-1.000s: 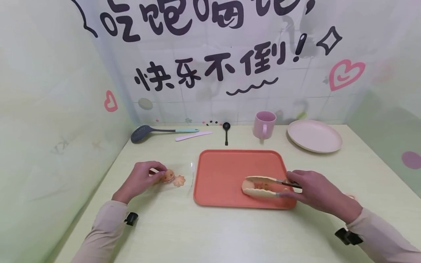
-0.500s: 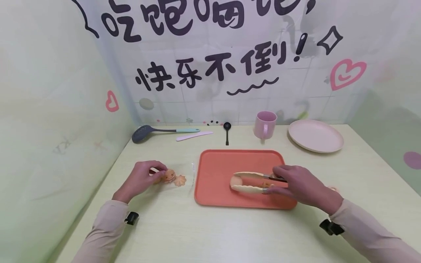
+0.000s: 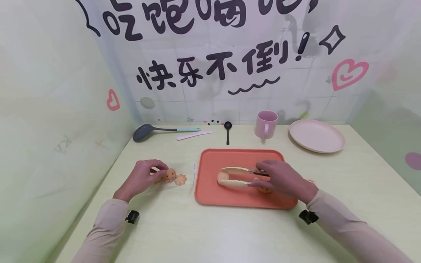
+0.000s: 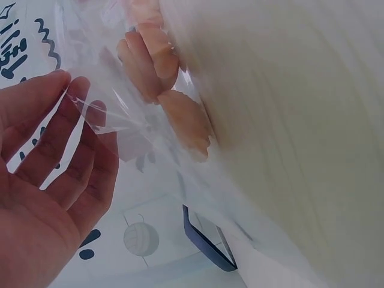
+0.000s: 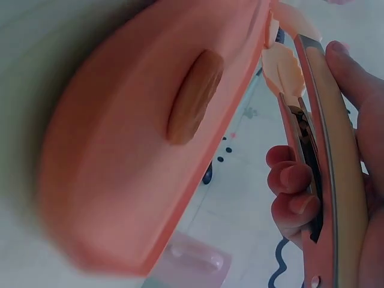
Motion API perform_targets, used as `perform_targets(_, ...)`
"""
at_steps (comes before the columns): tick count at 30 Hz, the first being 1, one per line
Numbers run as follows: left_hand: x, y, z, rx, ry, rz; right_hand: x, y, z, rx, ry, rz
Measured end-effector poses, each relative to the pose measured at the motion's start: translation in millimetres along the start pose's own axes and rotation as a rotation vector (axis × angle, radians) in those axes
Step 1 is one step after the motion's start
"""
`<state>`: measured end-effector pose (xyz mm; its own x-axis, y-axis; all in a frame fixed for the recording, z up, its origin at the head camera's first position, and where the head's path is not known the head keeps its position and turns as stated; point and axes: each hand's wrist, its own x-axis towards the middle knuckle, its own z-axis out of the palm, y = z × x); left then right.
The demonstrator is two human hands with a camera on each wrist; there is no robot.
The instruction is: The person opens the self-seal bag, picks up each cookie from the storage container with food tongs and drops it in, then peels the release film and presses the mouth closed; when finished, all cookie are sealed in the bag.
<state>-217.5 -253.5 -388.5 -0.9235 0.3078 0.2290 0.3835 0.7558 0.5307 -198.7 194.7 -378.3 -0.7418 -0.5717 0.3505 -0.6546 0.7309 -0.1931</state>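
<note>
My left hand [image 3: 139,179] pinches the edge of a clear plastic bag [image 4: 99,90] between thumb and fingertips. Several orange-tan cookie-like pieces lie in it, among them a round smiley one [image 3: 170,174] and a flower-shaped one [image 3: 180,179]. My right hand [image 3: 283,179] grips metal-handled tongs [image 3: 235,183] with cream scalloped tips. Between those tips sits a pale round piece [image 3: 222,178], over the left half of an orange-red tray [image 3: 236,157]. Below the right hand a brown round cookie [image 5: 195,99] lies on the tray, partly hidden in the head view.
Along the back of the table are a slotted spoon [image 3: 143,132], a lilac spatula-like knife [image 3: 194,135], a small black spoon [image 3: 228,126], a pink mug [image 3: 265,126] and a pink plate [image 3: 317,136]. Fabric walls with printed lettering enclose the back and sides.
My right hand has moved left across the tray with the tongs and the pale round piece, uncovering less of the brown cookie. The left hand stays at the bag.
</note>
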Motion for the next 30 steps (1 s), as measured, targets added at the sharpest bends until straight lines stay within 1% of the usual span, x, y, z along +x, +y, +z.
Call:
perform_targets(3,-0.1,0.5,-1.0,-0.006,0.0,0.0,12,-6,3,0.008,-0.026,-0.005)
perform_targets(8,-1.2,0.2,-1.6,-0.003,-0.004,-0.008,33,-18,6,-0.008,-0.085,0.004)
perform_targets(14,-0.2,1.8,-2.6,-0.014,0.002,-0.004,58,-36,11,0.013,-0.119,0.015)
perform_targets(17,-0.2,1.9,-2.8,-0.019,0.005,-0.005,69,-45,18,0.018,-0.133,0.004)
perform_targets(20,-0.5,1.7,-2.3,-0.024,0.004,-0.003,79,-54,28,0.036,-0.135,-0.011)
perform_targets(24,-0.6,1.7,-1.6,-0.035,0.006,0.007,90,-62,40,0.054,-0.117,-0.029)
perform_targets(30,0.4,1.7,-1.8,-0.035,0.033,0.04,100,-73,52,0.095,-0.099,-0.033)
